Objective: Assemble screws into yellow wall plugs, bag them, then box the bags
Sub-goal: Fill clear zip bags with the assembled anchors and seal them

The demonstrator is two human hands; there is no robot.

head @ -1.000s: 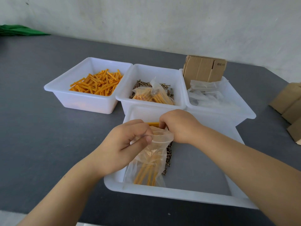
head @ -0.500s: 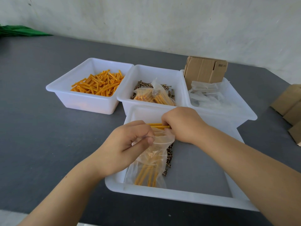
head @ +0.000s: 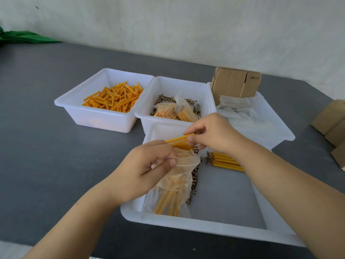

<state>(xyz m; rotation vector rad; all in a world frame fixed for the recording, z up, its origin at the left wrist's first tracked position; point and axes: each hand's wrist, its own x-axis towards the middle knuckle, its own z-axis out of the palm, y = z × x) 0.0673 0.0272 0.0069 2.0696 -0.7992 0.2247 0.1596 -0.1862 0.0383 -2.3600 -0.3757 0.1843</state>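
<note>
Lifted clear now, the right hand [head: 212, 134] pinches assembled plugs [head: 180, 139]; the left hand [head: 149, 165] grips the bag [head: 173, 186]. White trays [head: 104, 120] sit on a dark grey table [head: 37, 146] against a pale wall [head: 186, 25].

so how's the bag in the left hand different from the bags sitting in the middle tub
The bag in the left hand hangs upright with its mouth held open; the bags in the middle tub lie on their sides on loose screws. The held bag is pinched by the left hand and is still being filled; nothing touches the tub bags. Both are clear plastic holding yellow plugs.
</note>
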